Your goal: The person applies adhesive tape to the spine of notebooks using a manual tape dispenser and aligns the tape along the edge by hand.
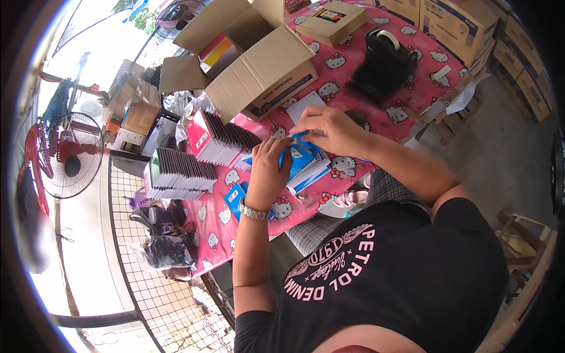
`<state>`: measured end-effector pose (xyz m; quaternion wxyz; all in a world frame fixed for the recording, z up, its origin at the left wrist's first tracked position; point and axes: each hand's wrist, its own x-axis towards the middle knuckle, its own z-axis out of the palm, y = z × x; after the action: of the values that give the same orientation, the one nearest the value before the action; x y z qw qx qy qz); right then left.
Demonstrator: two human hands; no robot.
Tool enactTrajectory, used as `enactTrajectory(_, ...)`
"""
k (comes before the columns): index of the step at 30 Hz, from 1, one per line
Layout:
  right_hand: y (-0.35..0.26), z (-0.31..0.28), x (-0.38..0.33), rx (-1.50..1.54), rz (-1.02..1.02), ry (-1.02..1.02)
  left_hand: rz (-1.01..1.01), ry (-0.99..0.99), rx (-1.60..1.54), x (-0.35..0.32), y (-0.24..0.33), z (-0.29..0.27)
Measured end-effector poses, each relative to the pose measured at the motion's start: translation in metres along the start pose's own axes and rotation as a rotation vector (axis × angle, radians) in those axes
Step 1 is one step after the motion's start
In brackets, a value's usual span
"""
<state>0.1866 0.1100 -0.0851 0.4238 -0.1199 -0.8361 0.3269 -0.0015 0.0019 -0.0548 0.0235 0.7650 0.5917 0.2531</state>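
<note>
A stack of blue-covered booklets (307, 166) with white pages lies on the table in front of me. At the upper edge of the top blue booklet (301, 152), my left hand (272, 162) is closed with its fingertips bent over the corner. My right hand (332, 130) meets it there from the other side, thumb and fingers pinched on the same edge. What exactly lies between the fingertips is partly hidden by the fingers. Another blue item (235, 197) sits by my left wrist, partly covered by the forearm.
Left of my hands stand red-covered booklets (219, 138) and green-covered booklets (179, 170) in rows. An open carton (259, 76) stands behind. A black bundle (382, 73), a tape dispenser (385, 40) and a flat box (331, 22) lie farther back. A fan (73, 156) stands at left.
</note>
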Motion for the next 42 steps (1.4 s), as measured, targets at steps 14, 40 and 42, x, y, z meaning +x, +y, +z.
enactTrajectory(14,0.012,-0.003,0.003,0.215,-0.004,-0.062,-0.099,-0.008,0.056,0.004,0.009,0.002)
enactTrajectory(40,0.223,-0.022,-0.1,-0.367,0.221,-0.614,-0.224,-0.004,0.307,-0.013,0.023,0.003)
enactTrajectory(42,0.195,-0.033,-0.071,-0.353,0.291,-0.724,-0.294,0.14,0.34,-0.022,0.014,0.009)
